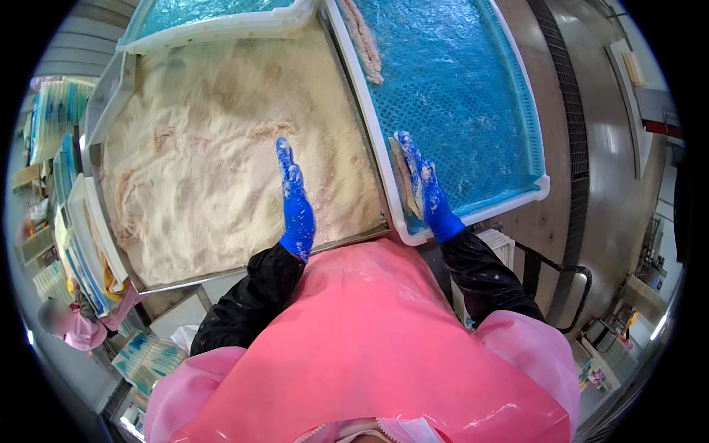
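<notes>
My left hand (297, 210), in a blue glove dusted with crumbs, hovers over the right part of a metal tray (214, 276) of pale breading crumbs (244, 192). Its fingers are stretched out, seen edge-on, with nothing in them. Strips of pinkish flesh (272, 128) lie partly buried in the crumbs. Held flat, my right hand (432, 188) is at the left wall of a white tray (545, 184) lined with blue mesh. Beside its palm lies a long breaded strip (405, 179) along that wall; whether they touch, I cannot tell. Another breaded strip (362, 40) lies farther up.
Another white tray with blue lining (214, 22) stands at the far left. White plastic trays (96, 229) stand along the left side. A person in pink (85, 331) is at the left rim. On the right are a dark floor grate (580, 170) and a black rail (587, 284).
</notes>
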